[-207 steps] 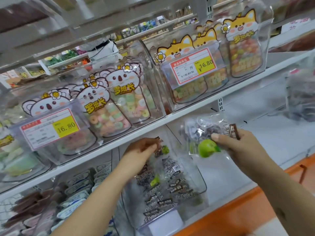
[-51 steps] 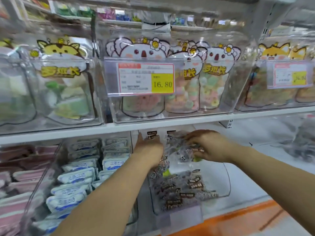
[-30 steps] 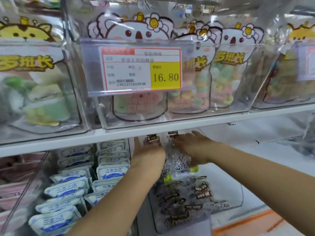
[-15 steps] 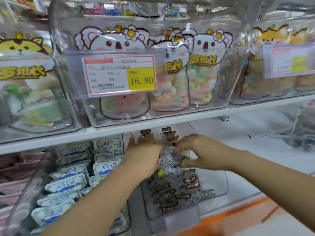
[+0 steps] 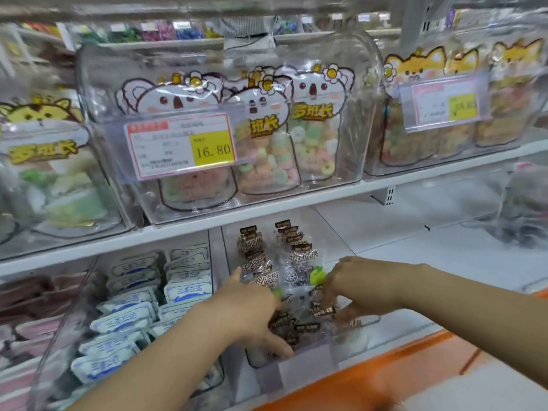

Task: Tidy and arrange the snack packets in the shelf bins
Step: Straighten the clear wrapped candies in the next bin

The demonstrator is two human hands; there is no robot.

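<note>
Clear plastic bins on two white shelves. Far left, upper shelf: yellow cat pouches (image 5: 44,161), blurred. Below them, pink packets (image 5: 29,327), then a bin of blue-and-white packets (image 5: 133,318) stacked in rows.

Left forearm comes up from the bottom edge, angled right. Left hand (image 5: 252,315) is palm-down over the left side of the middle lower bin (image 5: 296,370), thumb sticking up and away. Fingers are splayed and pushed down among the packets near the front lip. Not closed round anything; the hand is open.

Upper shelf above: price tag (image 5: 181,146) reading 16.80, clipped to the bin of koala pouches (image 5: 314,123).

Snack packets (image 5: 296,327), clear with brown labels, sit in the middle lower bin. Some stand in two rows at the back; the rest lie loose in a heap toward the front, between the two hands. A green spot shows on one packet beside the right hand.

Right hand (image 5: 364,286) enters from the right, forearm nearly level, wrist raised, knuckles up. Fingers hook downward, tips touching the loose packets on the right side of the bin. Motion blur here; cannot tell whether they pinch a packet.

Upper right: fox pouches (image 5: 415,114) with a second tag. Far right, grey packets (image 5: 525,209). Orange shelf edge (image 5: 385,372) runs below.
</note>
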